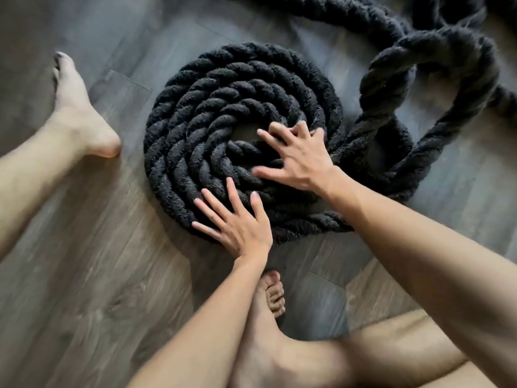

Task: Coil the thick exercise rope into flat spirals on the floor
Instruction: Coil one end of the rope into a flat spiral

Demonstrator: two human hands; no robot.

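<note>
A thick black twisted rope lies coiled in a flat spiral [201, 113] of several turns on the wooden floor. My left hand [237, 222] presses flat, fingers spread, on the spiral's near edge. My right hand [299, 158] rests with spread fingers on the inner turns, just right of the small gap at the centre. From the spiral's right side the loose rope [436, 68] runs off in uncoiled loops toward the upper right, out of view.
My bare left foot [81, 116] lies on the floor just left of the spiral. My right foot [271, 309] sits close in front of it, under my left forearm. Grey wood-plank floor [84, 247] surrounds everything.
</note>
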